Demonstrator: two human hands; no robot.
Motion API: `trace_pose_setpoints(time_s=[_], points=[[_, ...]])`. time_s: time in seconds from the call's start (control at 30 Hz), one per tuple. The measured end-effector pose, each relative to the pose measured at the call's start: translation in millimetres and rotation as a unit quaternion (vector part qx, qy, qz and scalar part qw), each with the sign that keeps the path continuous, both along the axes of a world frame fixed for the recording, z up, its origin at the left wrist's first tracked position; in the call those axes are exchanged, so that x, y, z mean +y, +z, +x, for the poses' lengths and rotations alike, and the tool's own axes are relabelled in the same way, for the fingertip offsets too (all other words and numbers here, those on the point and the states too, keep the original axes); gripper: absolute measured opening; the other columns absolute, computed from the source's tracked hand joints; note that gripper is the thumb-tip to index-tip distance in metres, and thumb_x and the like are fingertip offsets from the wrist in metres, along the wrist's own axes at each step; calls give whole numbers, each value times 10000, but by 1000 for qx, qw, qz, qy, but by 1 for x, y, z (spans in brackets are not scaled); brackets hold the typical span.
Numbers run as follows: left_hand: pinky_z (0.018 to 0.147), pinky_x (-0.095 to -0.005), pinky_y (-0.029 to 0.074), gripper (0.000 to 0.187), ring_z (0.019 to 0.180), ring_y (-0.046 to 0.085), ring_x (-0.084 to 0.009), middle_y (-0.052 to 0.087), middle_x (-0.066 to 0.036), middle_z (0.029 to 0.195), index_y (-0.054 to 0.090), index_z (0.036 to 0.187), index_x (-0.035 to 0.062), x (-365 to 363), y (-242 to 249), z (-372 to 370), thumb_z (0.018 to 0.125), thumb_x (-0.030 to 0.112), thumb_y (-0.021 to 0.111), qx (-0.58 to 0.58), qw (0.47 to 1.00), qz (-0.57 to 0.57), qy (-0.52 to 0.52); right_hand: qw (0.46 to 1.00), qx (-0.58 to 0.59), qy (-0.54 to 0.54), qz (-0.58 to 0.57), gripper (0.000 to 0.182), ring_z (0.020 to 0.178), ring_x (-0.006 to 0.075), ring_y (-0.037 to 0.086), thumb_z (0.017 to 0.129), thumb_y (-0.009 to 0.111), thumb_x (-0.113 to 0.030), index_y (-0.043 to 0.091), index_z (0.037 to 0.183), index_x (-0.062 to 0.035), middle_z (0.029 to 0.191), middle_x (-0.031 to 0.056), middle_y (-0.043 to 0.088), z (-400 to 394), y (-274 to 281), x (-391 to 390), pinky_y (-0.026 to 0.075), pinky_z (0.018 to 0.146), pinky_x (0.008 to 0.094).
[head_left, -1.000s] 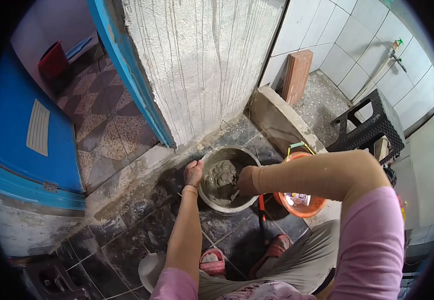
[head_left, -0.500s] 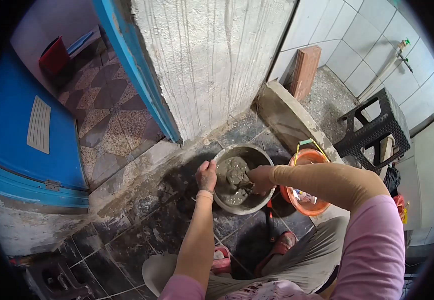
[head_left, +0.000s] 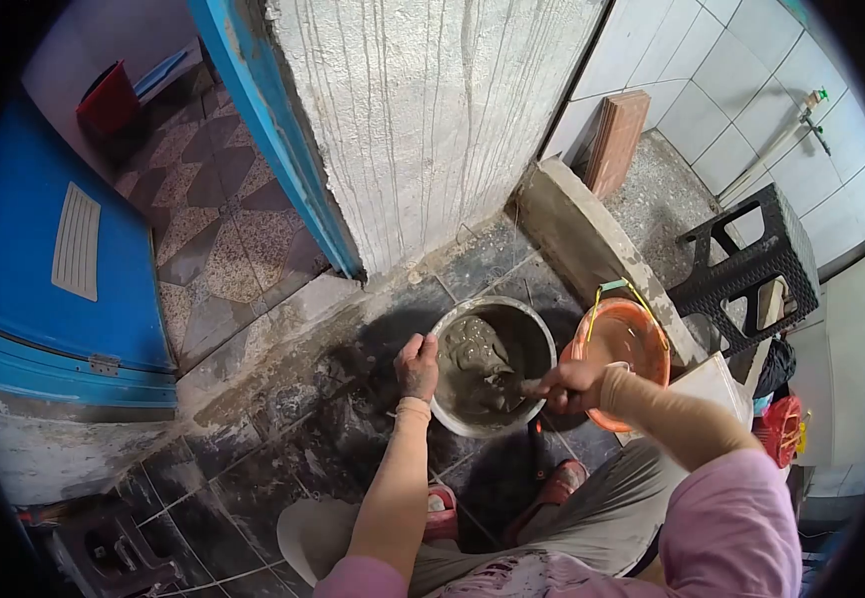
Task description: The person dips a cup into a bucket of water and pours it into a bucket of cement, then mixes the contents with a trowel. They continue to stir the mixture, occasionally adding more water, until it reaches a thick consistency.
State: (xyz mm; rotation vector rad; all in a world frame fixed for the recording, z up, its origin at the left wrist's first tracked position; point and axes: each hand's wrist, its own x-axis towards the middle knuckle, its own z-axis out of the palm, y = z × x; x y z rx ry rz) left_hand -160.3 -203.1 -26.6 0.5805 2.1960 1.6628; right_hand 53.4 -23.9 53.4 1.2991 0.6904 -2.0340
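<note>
Left grip (head_left: 418, 367) pinching bowl (head_left: 535, 344); right grip (head_left: 567, 387) round tool (head_left: 520, 390) in mortar (head_left: 474, 345); shirt print (head_left: 512, 573) unreadable.

Beige undersleeves (head_left: 670, 411) ended behind the hands (head_left: 417, 369), with pink sleeves (head_left: 736, 518) farther back, grey trousers (head_left: 602, 498) and red sandals (head_left: 562, 483) below.

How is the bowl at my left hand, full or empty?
Partly filled: grey paste is heaped toward your left hand, while the inner wall of the bowl shows on the right.
</note>
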Motion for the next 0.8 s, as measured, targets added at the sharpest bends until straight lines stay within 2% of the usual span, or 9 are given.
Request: trace_pose_setpoints(time_s=[0.03,0.13,0.27,0.33,0.47,0.5,0.6,0.7,0.8], points=[[578,-372,391,343,587,400,-280,440,-179,633,464,726,-3,1,1,1,900,271,575,4,1000,0,0,998,15,-63,-22,168,458,83,387,887,568,-140,514,744,-71,549,1,407,5,2,-8,230,349,215],[581,-371,391,347,588,391,-277,437,-178,633,468,731,-6,0,2,6,900,277,577,-6,1000,-6,-13,997,55,-55,14,188,475,82,380,909,537,-148,493,740,-78,572,2,401,11,6,-34,218,353,202],[582,-368,389,349,591,375,-277,435,-171,631,473,731,-5,4,8,15,903,282,574,0,1000,-1,-14,984,73,-160,0,157,472,94,391,916,521,-144,461,784,-83,591,13,400,17,-2,-66,218,352,195],[590,-378,398,341,598,412,-299,462,-178,643,491,736,-2,0,9,17,902,285,570,-4,1000,-7,-21,953,90,-283,-63,98,504,112,421,895,507,-108,439,829,-86,631,34,418,16,-8,-90,229,355,193],[604,-398,407,356,622,460,-348,498,-193,668,495,733,0,-4,15,32,898,307,566,8,1000,-13,-12,881,105,-455,-73,27,559,120,437,836,486,-52,466,821,-63,668,49,426,-15,-1,-145,272,383,189],[608,-402,409,360,630,468,-363,508,-197,675,495,731,0,-3,18,33,896,312,565,19,1000,-20,-4,859,108,-495,-70,30,564,123,442,836,486,-49,456,828,-47,667,45,421,-24,2,-156,282,395,193],[612,-422,405,362,653,477,-399,517,-207,686,495,731,0,-10,16,33,895,318,554,67,997,-36,18,766,108,-612,-168,70,571,115,442,821,517,-45,452,803,-28,666,33,425,-35,6,-157,291,405,192],[616,-460,398,349,685,498,-431,525,-218,693,503,742,2,-13,14,23,891,315,547,60,997,-47,29,794,156,-569,-146,49,566,109,437,835,507,-50,461,821,-42,677,22,432,-13,9,-156,294,406,190],[608,-459,399,348,673,491,-435,516,-226,687,498,739,1,-13,11,30,887,312,553,59,995,-54,55,883,157,-426,-115,62,531,136,447,839,492,-33,454,796,-56,649,51,452,5,18,-148,307,396,215]])
